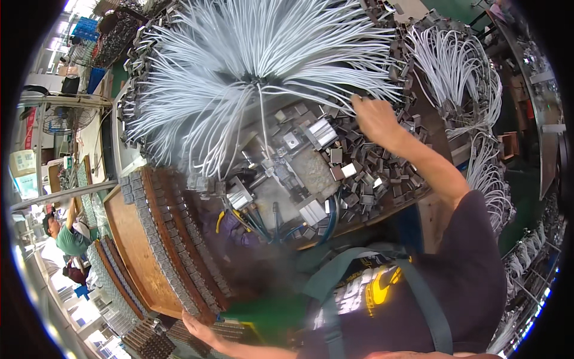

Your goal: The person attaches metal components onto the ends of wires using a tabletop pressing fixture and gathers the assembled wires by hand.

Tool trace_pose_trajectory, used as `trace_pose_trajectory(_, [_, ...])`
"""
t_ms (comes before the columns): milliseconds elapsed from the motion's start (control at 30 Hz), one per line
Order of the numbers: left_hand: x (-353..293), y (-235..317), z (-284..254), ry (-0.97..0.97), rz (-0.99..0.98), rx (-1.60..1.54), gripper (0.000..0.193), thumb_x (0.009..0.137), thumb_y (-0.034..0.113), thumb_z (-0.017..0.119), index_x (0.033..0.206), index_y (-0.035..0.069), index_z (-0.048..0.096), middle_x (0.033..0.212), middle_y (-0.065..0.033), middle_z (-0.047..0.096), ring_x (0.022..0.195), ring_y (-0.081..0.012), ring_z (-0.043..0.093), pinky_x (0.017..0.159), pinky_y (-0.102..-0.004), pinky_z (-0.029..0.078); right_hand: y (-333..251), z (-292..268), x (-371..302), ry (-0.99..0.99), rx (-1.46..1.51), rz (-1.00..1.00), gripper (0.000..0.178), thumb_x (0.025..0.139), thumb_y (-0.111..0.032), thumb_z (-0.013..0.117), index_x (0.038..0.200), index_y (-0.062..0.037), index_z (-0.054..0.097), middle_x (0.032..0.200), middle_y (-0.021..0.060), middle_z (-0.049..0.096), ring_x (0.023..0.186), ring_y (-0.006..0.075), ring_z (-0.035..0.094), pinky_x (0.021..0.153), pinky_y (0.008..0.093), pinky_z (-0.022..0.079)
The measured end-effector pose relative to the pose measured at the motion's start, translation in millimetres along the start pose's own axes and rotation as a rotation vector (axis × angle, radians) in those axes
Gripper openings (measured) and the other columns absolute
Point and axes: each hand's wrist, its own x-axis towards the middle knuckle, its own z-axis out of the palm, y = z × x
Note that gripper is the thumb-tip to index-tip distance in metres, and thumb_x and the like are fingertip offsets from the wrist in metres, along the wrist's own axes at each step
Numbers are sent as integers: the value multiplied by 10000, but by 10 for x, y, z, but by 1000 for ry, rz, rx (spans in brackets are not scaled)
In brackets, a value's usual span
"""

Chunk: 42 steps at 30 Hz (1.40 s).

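Note:
My right hand (375, 121) reaches over the bench with its fingers closed on a white cable (335, 103). That cable belongs to a large fan of white cables (263, 45) spread out from a dark centre. Low on the left, my left hand (200, 329) touches the near end of a brown strip (190, 284) lined with small grey metal pieces. Its fingers are close together, and what they hold, if anything, is hidden. Between my arms is a metal fixture (281, 170) with silver cylinder blocks (321, 133). Loose metal housings (373, 173) are heaped beside it, below my right hand.
More white cable bundles (448, 69) hang along the right. A wooden board (133, 251) stands left of the strips. Blue-green air hoses (330, 218) and yellow-handled pliers (220, 221) lie at the bench's near edge. A co-worker in green (73, 239) and a fan (64, 119) are farther left.

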Motion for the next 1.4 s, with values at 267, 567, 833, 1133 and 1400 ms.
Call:
trace_pose_trajectory(267, [-63,138,-5,-134,-78,-158,609,1023,286,662,1495,-33,446,1452,-162,526,1267,-216,538,1008,-331,465,220,-111,-17,-52,55,-9,117,776,-7,597,877,52,589,865,242,642,769,451,654,662,538,515])
trace_pose_trajectory(567, [-17,267,-45,-249,-75,-435,700,901,-3,711,1529,-37,404,1491,-171,510,1301,-240,542,1083,-329,441,190,-417,173,-252,18,145,186,732,-104,650,782,74,671,842,258,684,771,439,686,732,507,554])
trace_pose_trajectory(833, [10,350,-16,-319,-104,-487,704,869,-103,676,1517,-53,405,1441,-177,556,1219,-246,617,1000,-327,532,226,122,49,176,195,-242,205,840,-71,688,1018,14,632,1012,178,651,912,346,629,829,448,508])
trace_pose_trajectory(1133, [15,311,-6,-300,-124,-494,670,866,-111,693,1485,-49,444,1368,-160,614,1135,-220,659,928,-299,574,126,149,95,30,297,-33,306,841,-205,789,942,-1,584,672,193,627,689,471,632,637,557,477])
trace_pose_trajectory(1400, [21,222,-21,-252,-89,-501,645,864,-123,694,1465,-45,475,1335,-141,625,1097,-195,668,894,-271,579,149,66,142,-343,349,-138,280,850,-204,759,970,24,649,930,231,671,946,407,665,815,506,509])
